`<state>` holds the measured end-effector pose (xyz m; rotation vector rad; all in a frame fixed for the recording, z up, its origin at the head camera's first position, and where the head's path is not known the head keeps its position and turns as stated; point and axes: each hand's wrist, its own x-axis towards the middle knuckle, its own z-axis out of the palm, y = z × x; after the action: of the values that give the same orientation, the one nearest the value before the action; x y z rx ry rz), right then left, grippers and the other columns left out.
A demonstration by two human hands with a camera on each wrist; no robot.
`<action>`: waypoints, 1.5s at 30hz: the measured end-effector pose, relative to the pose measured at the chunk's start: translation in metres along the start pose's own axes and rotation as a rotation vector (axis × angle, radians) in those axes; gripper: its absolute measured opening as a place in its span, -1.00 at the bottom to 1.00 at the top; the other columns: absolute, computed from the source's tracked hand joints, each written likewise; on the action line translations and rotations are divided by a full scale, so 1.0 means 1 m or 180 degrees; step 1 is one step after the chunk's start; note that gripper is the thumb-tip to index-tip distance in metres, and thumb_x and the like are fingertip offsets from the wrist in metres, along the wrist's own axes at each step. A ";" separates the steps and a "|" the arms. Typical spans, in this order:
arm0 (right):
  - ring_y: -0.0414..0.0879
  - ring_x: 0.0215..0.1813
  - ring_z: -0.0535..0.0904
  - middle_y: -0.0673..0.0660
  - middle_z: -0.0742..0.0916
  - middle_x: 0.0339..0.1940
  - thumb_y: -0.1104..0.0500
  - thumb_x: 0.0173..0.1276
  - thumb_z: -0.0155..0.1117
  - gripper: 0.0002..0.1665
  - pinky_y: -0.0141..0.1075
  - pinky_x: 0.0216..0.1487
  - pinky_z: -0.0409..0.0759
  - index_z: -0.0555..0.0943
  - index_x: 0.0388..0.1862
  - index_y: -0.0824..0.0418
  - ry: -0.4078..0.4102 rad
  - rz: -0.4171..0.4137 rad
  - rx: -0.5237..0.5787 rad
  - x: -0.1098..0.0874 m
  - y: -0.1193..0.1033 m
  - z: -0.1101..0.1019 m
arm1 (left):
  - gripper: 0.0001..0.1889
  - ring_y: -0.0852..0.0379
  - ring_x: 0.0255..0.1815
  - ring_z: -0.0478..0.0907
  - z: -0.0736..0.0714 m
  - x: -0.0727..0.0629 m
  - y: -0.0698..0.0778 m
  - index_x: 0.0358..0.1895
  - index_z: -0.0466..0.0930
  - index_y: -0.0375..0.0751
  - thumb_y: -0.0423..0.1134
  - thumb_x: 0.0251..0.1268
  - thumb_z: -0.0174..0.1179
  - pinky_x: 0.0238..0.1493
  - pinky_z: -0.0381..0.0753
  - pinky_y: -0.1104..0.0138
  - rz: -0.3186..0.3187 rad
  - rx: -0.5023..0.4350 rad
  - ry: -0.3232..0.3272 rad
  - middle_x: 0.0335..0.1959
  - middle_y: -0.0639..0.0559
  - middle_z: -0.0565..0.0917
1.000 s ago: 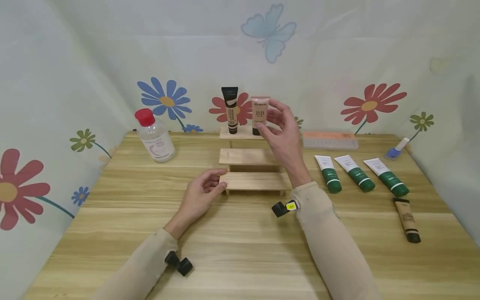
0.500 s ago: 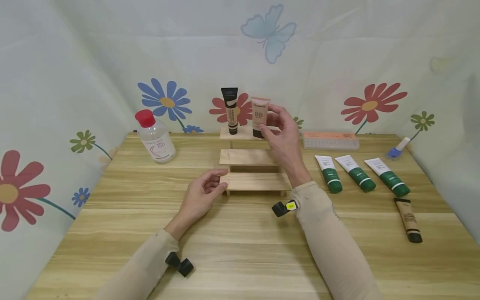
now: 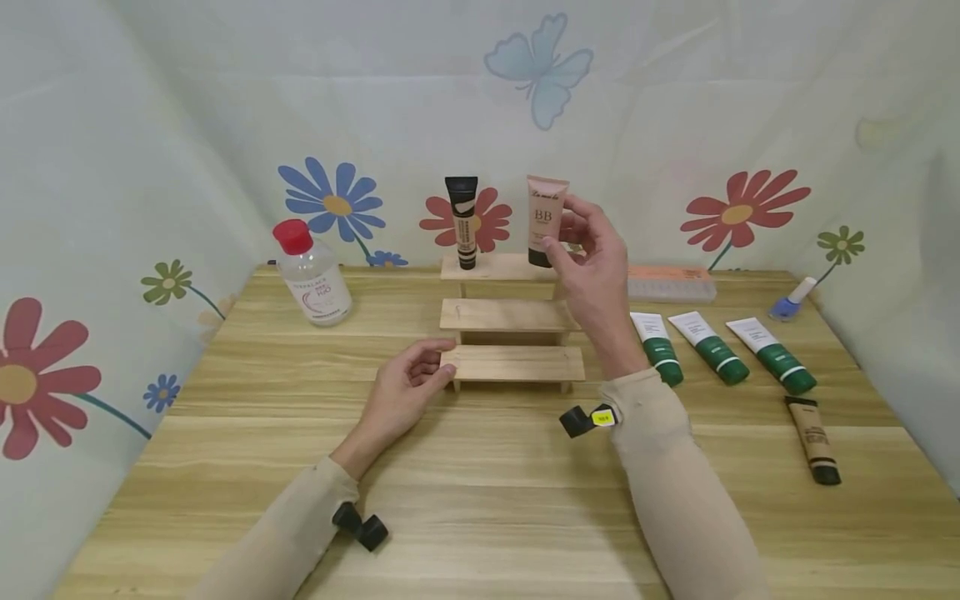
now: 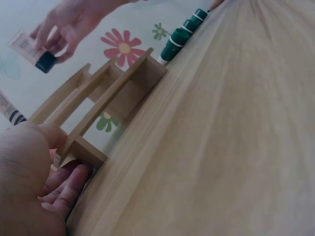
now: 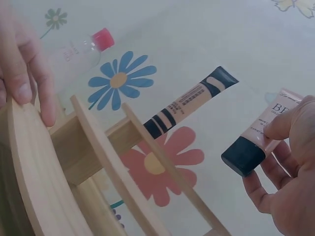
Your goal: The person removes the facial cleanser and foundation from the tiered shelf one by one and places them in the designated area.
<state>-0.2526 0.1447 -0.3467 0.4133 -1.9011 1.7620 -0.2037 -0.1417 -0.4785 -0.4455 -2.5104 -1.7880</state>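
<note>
Pinching the pink BB tube [image 3: 546, 218] between thumb and fingers, the right hand [image 3: 597, 271] holds it cap down, raised clear of the top step of the wooden stand [image 3: 517, 363], near the back edge of the desk [image 3: 450, 500]. The left hand [image 3: 401, 387] grips the left end of the stand's lowest step. A black-and-beige tube [image 3: 466, 227] stands upright on the top step, cap down. Toward the desk's back left corner stands a red-capped bottle [image 3: 321, 292]; an orange-topped box [image 3: 671, 285] lies along the back edge. Three green-and-white tubes [image 3: 708, 346] lie right of the stand, a brown tube [image 3: 813, 442] near the right edge, and a blue nail polish bottle [image 3: 793, 300] by the back right corner.
</note>
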 end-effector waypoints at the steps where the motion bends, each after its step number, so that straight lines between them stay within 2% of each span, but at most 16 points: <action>1: 0.00 0.12 0.67 0.19 0.73 0.19 0.36 0.62 0.39 -0.45 -0.31 0.02 0.69 0.62 0.52 0.13 0.0021 0.0005 0.0001 0.000 -0.002 -0.003 | -0.64 0.05 0.09 0.76 0.001 0.000 0.000 0.36 0.74 0.01 -0.15 0.61 0.44 0.10 0.77 0.38 -0.0003 -0.0005 -0.0007 0.09 -0.05 0.75; 9: 0.01 0.17 0.67 0.16 0.72 0.24 0.36 0.65 0.34 -0.46 -0.31 0.07 0.70 0.60 0.54 0.13 0.0022 0.0019 -0.0050 -0.008 -0.012 -0.026 | -0.62 0.00 0.10 0.75 0.006 0.002 0.003 0.37 0.74 -0.03 -0.14 0.60 0.45 0.11 0.77 0.38 0.0046 -0.0058 -0.0051 0.10 -0.12 0.75; 14: 0.00 0.16 0.68 0.10 0.73 0.20 0.35 0.65 0.35 -0.47 -0.34 0.13 0.72 0.62 0.52 0.11 0.0124 -0.0025 -0.0138 -0.014 -0.018 -0.045 | -0.62 0.02 0.11 0.75 0.007 0.004 0.004 0.37 0.74 -0.01 -0.13 0.61 0.44 0.12 0.77 0.38 0.0063 -0.0031 -0.0064 0.10 -0.10 0.75; 22: 0.02 0.20 0.68 0.08 0.73 0.21 0.39 0.63 0.35 -0.46 -0.36 0.21 0.73 0.63 0.51 0.10 0.0297 -0.0024 -0.0314 -0.025 -0.022 -0.080 | -0.63 0.04 0.10 0.75 0.003 0.004 0.003 0.38 0.73 -0.01 -0.13 0.62 0.43 0.11 0.77 0.40 0.0058 -0.0022 -0.0062 0.10 -0.07 0.75; 27: 0.04 0.23 0.65 0.09 0.71 0.25 0.35 0.64 0.36 -0.47 -0.34 0.28 0.70 0.62 0.50 0.06 0.0360 0.0105 -0.0399 -0.032 -0.023 -0.099 | -0.62 0.03 0.09 0.74 -0.001 0.002 0.002 0.38 0.73 -0.03 -0.14 0.62 0.43 0.08 0.76 0.42 0.0060 -0.0036 -0.0046 0.10 -0.07 0.74; 38: -0.01 0.20 0.66 0.05 0.73 0.18 0.36 0.63 0.37 -0.46 -0.40 0.26 0.70 0.61 0.49 0.03 0.0488 0.0235 -0.0700 -0.047 -0.025 -0.130 | -0.60 0.03 0.08 0.72 -0.003 -0.002 -0.002 0.39 0.72 -0.08 -0.14 0.61 0.44 0.06 0.74 0.45 0.0015 -0.0002 -0.0006 0.10 -0.07 0.74; 45: -0.02 0.19 0.65 0.03 0.72 0.18 0.39 0.61 0.37 -0.42 -0.49 0.19 0.70 0.60 0.51 0.04 0.0608 0.0338 -0.0786 -0.058 -0.025 -0.159 | -0.58 0.02 0.10 0.72 -0.001 0.000 -0.001 0.40 0.71 -0.09 -0.12 0.61 0.44 0.06 0.74 0.44 0.0018 -0.0035 -0.0041 0.12 -0.08 0.74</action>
<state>-0.1661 0.2916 -0.3532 0.0531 -1.9993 1.5428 -0.2038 -0.1430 -0.4786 -0.4654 -2.5065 -1.8035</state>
